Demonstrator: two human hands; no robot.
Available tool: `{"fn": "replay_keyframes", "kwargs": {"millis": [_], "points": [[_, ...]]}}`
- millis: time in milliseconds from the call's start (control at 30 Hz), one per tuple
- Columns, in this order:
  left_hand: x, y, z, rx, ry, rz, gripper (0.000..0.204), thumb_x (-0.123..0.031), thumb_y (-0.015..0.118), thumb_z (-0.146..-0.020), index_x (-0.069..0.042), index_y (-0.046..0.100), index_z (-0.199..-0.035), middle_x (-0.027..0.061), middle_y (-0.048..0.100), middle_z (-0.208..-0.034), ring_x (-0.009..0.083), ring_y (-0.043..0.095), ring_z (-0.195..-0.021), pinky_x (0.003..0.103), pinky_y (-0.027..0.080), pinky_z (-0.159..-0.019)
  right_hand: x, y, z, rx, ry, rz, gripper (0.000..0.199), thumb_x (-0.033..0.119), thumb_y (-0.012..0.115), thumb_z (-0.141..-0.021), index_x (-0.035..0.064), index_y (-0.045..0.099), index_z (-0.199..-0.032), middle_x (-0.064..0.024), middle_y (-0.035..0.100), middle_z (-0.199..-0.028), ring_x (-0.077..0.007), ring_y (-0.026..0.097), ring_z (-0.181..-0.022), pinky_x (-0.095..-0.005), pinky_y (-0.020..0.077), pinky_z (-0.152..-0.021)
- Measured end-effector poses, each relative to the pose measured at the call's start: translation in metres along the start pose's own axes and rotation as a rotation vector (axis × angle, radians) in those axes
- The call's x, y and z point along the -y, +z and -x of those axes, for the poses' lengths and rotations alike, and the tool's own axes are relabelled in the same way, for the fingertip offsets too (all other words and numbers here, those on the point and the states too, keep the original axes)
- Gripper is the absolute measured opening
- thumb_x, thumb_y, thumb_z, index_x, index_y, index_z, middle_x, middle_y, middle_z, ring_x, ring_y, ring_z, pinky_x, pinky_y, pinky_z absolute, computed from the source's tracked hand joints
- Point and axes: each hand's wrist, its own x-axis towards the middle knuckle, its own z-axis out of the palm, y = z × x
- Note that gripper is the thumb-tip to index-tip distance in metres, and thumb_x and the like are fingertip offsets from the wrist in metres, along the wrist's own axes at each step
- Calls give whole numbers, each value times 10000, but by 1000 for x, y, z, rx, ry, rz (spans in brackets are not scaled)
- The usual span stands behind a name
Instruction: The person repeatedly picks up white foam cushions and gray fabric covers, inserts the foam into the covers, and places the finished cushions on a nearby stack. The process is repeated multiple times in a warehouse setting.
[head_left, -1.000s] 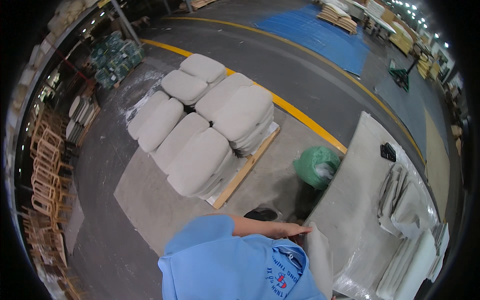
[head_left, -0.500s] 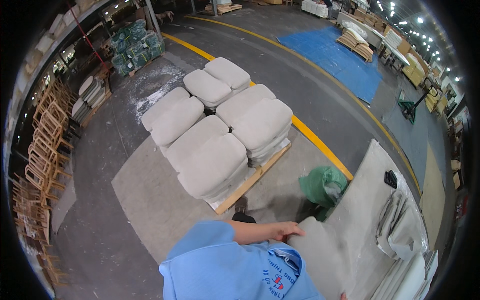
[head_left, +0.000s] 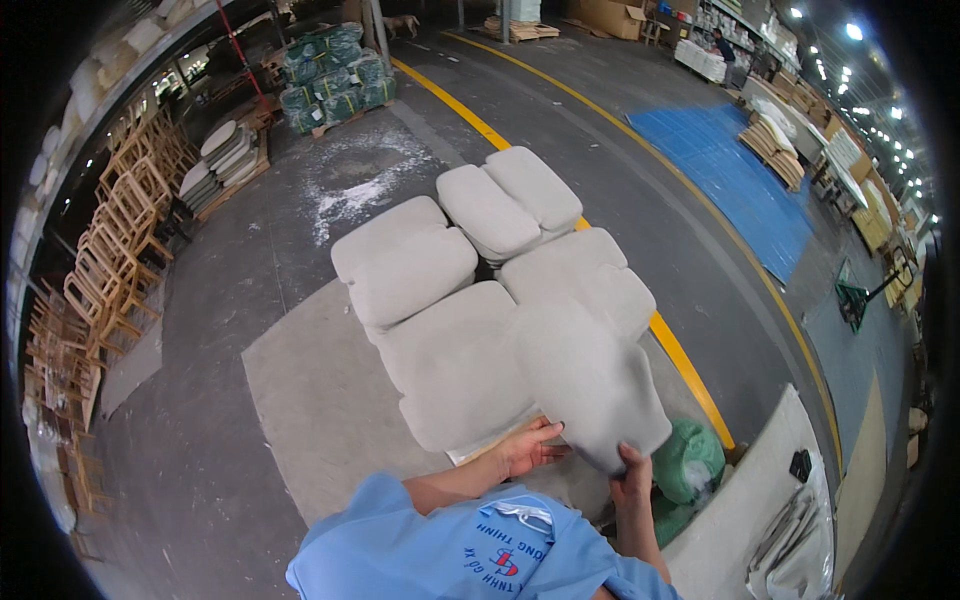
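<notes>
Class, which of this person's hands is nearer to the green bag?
Right. The right hand grips a pale cushion just left of the green bag; the left hand is farther left, by the cushion's edge.

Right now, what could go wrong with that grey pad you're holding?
The grey pad might tip or slip: the right hand holds its near edge, while the left hand looks open beside it. It could also bump or shift the stacked pads, since it overlaps them in this view.
</notes>
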Motion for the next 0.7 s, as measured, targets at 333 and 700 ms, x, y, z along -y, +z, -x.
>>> {"fn": "replay_keyframes", "kwargs": {"millis": [333,700], "points": [[-140,-128,101,-797,561,-292,1008,-326,808,-930,-88,150,-1654,141,553,-1475,314,574,-1331,485,491,-1094,33,130,-100,240,187,387,611,-25,674,-749,33,592,-1352,-101,669,-1231,-296,642,-1165,-458,529,-1002],[-76,-101,124,-231,705,305,625,-259,767,-905,-102,527,-1461,108,621,-1430,318,595,-1324,524,464,-1146,78,187,-179,415,219,429,548,528,609,-1036,84,577,-1356,-92,700,-1243,-271,721,-994,-443,586,-846]]}}
